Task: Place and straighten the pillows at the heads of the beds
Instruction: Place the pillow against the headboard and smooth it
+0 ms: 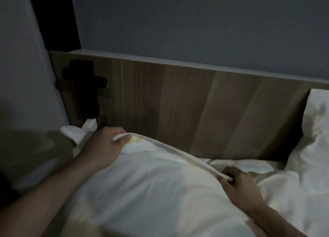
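A large white pillow (pixel 151 188) lies in front of me, its far edge seam running along the wooden headboard (pixel 178 101). My left hand (pixel 105 146) grips the pillow's far left corner, thumb and fingers pinching the seam beside a small yellow mark. My right hand (pixel 238 188) grips the same seam farther right, fingers curled round the piped edge. A second white pillow (pixel 315 138) leans against the headboard at the far right, partly cut off by the frame.
A grey wall rises behind the headboard. A dark fitting (pixel 87 92) is mounted on the headboard's left end, with crumpled white fabric (pixel 78 131) below it. White bedding (pixel 267 169) lies between the two pillows. The room is dim.
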